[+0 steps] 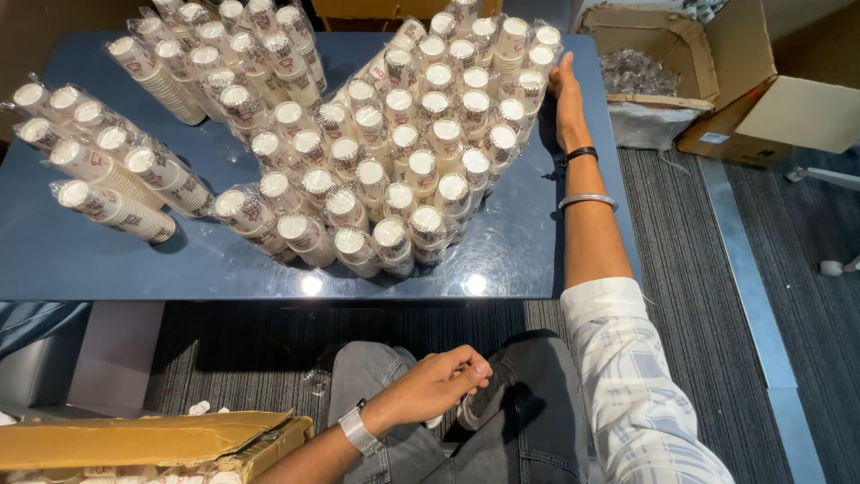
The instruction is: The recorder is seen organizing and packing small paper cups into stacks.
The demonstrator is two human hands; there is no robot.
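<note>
My right hand (pixel 566 97) lay flat and open against the far right side of the wrapped cup stacks (pixel 408 166) on the desk (pixel 107 260). Their long axes ran away from me. My left hand (pixel 439 384) rested loosely curled and empty on my knee, well apart.

White patterned cup stacks (pixel 394 170), dark blue table (pixel 107 260), grey striped carpet (pixel 681 233).

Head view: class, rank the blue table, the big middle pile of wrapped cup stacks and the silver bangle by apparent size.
1. blue table
2. middle pile of wrapped cup stacks
3. silver bangle, on the right forearm
</note>
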